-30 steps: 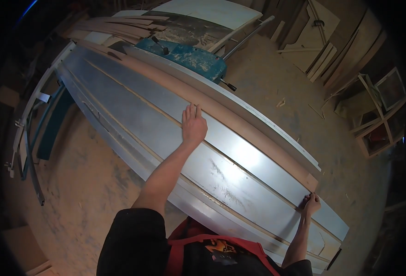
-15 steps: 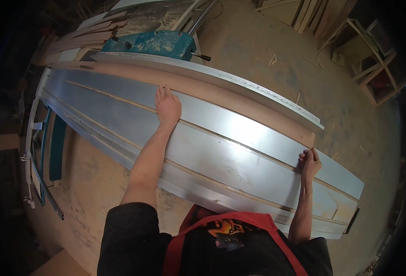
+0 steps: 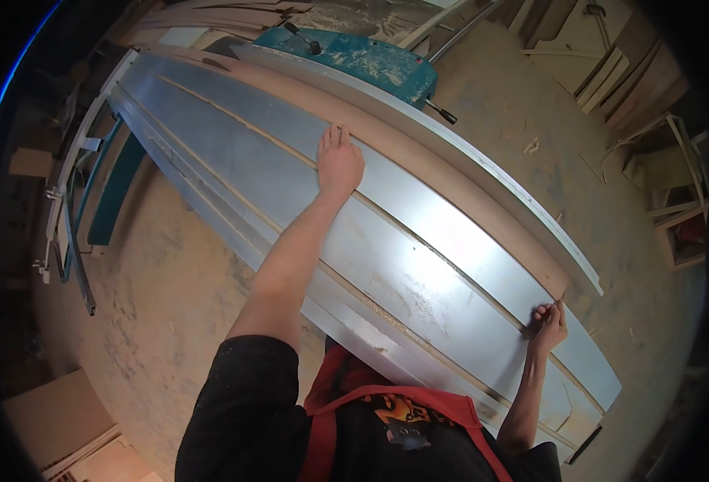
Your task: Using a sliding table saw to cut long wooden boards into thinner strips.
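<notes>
Metal frame: grey rail assembly point(image 3: 69, 233) at the left edge of the frame, beside a teal bar, standing over the sawdust floor point(image 3: 170, 305).
Cardboard: flat brown pieces point(image 3: 57, 418) at lower left, on the floor.
Saw table: long silver sliding table point(image 3: 419, 273) running from upper left to lower right, with lengthwise grooves and a scatter of dust on it.
Left hand: left hand point(image 3: 338, 161) at upper centre, arm stretched out, palm down, fingers together and flat, fingertips touching the near edge of the board.
Board: long narrow brown board point(image 3: 451, 173) lying on the table along its far side, from upper left to right of centre, against a pale fence rail point(image 3: 515, 201) just beyond it.
Machine body: teal housing point(image 3: 362, 56) at top centre behind the fence, dusted, with black handles.
Right hand: right hand point(image 3: 549, 325) at right of centre, fingers curled, gripping the near end of the board where it stops.
Offcuts: stacked wooden pieces and frames point(image 3: 668, 201) at the right edge, well apart from the table.
</notes>
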`<state>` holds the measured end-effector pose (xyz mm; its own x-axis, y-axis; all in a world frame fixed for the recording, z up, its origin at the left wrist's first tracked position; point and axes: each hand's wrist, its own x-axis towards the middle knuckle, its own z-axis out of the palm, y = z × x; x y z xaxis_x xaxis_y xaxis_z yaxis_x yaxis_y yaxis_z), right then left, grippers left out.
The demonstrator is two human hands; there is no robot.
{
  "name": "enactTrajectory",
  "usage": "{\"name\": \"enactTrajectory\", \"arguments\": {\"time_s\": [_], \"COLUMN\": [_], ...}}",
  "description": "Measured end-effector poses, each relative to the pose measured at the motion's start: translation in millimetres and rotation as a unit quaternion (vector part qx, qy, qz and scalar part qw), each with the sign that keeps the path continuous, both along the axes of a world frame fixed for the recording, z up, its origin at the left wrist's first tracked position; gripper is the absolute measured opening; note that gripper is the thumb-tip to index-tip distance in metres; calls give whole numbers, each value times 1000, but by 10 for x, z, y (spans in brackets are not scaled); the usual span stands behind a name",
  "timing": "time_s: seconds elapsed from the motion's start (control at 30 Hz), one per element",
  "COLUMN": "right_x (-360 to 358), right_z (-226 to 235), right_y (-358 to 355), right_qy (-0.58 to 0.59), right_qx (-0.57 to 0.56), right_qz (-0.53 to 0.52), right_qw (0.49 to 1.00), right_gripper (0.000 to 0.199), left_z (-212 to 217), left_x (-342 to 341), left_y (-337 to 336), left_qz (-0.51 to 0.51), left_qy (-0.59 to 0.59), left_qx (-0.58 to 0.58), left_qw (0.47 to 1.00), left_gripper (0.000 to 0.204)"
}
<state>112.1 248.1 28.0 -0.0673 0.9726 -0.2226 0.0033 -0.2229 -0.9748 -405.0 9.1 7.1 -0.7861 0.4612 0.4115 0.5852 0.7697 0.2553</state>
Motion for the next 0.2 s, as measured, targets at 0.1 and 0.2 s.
{"name": "enactTrajectory", "arguments": {"time_s": [0.1, 0.2], "right_x": [-321, -426], "right_z": [-39, -157], "right_y": [-257, -422], "right_qy": [-7, 19], "right_qx": [-16, -46], "right_qz": [30, 14], "right_qw": [999, 999], "right_gripper": [43, 45], "left_z": [85, 69], "left_x": [-316, -412], "left_y": [-390, -557], "left_qz": [18, 30], "left_qy": [10, -8], "left_qx": [-10, -37], "left_qw": [1000, 999], "left_gripper": [50, 54]}}
